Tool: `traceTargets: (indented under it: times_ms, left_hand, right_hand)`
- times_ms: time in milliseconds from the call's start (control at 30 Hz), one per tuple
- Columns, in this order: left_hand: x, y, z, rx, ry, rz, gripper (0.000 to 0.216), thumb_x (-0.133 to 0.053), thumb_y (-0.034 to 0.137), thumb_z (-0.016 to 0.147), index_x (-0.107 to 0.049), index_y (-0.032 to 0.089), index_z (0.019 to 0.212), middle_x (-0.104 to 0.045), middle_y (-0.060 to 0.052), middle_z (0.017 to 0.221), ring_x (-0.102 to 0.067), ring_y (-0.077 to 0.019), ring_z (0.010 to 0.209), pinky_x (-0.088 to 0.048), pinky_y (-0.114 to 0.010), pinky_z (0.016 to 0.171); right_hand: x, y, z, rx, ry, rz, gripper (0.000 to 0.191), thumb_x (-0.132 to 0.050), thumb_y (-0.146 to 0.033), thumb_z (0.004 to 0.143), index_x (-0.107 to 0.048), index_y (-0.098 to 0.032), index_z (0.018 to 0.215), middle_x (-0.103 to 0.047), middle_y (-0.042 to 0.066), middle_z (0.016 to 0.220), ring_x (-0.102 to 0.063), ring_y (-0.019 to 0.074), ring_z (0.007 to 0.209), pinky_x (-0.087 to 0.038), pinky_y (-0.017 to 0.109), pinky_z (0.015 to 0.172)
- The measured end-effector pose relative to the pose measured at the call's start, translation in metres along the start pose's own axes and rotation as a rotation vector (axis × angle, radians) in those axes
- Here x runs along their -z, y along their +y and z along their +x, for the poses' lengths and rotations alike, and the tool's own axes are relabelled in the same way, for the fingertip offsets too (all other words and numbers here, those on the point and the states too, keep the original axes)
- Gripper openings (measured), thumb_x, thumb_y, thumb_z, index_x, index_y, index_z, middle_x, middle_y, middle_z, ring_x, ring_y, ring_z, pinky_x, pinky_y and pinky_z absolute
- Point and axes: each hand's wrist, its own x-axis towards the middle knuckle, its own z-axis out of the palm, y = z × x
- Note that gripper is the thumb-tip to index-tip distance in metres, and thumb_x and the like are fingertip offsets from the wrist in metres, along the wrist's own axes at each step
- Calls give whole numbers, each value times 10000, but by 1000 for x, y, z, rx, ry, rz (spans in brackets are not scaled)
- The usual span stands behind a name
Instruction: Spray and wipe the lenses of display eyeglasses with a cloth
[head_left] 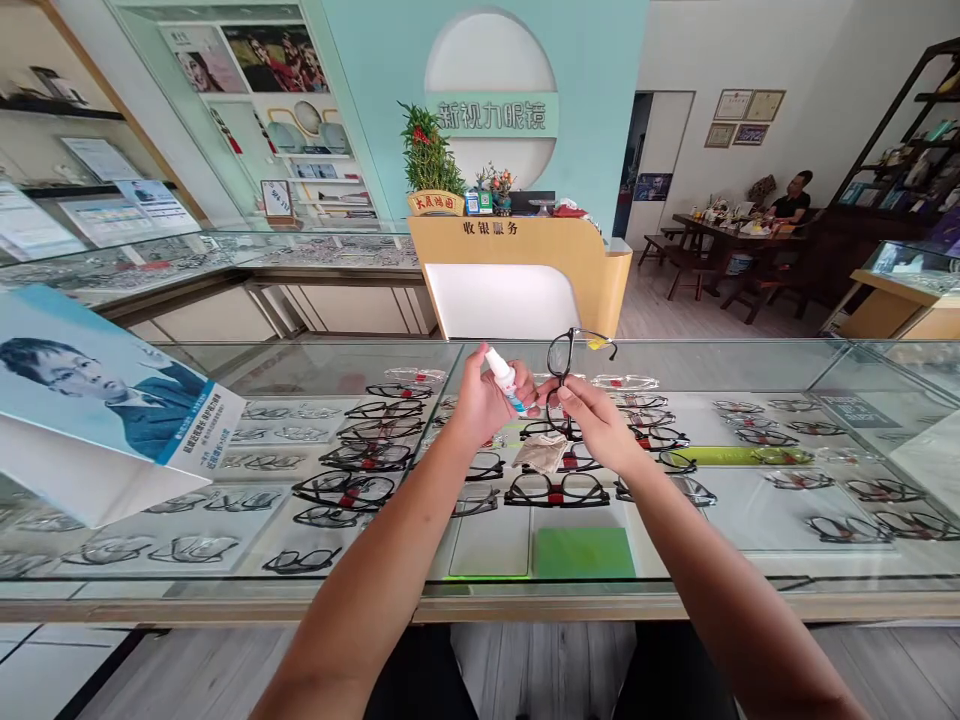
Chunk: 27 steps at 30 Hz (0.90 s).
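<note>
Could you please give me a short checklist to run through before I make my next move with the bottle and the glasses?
1. Bottle held in the left hand: ok, its white top is tilted up.
2. Glasses held in the right hand: ok, one lens sticks up above the fingers.
3. Cloth close by: ok, it lies on the counter just below the hands.
4. Cap off the bottle: cannot tell, the top is too small to read.
5. Lenses free of smudges: cannot tell at this size.
</note>
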Motion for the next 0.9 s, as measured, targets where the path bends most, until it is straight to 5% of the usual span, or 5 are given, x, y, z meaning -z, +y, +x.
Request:
traceTargets:
  times_ms: [300, 667, 900]
  left_hand:
    - [1, -18, 9, -434, 316, 650, 603, -577, 793, 933, -616, 243, 690, -576, -31, 673, -510, -190, 639, -469, -366, 673]
    - [-1, -24, 7, -382, 273, 662, 627, -555, 804, 981, -589, 255, 679, -520, -7, 574, -519, -209, 611, -453, -380, 687]
    - [-3, -24, 3, -402, 284, 618, 643, -560, 829, 986, -650, 244, 734, -583, -28, 652, -523, -207, 643, -444, -371, 699]
  right_hand:
    - [-5, 7, -3, -38, -27, -55, 603, -531, -801, 1117, -794, -266, 1028, -814, 76, 1193, -653, 268, 1047, -497, 419, 1023]
    - [-5, 3, -5, 14, -88, -70, 568, -499, -728, 1165, -814, -260, 1099, -816, 71, 1173, -696, 263, 1081, -515, 409, 1030]
    - [-6, 0, -3, -28, -23, -28, 653, -531, -859, 1080, -824, -275, 1088, -832, 80, 1170, -713, 293, 1104, -562, 439, 1072]
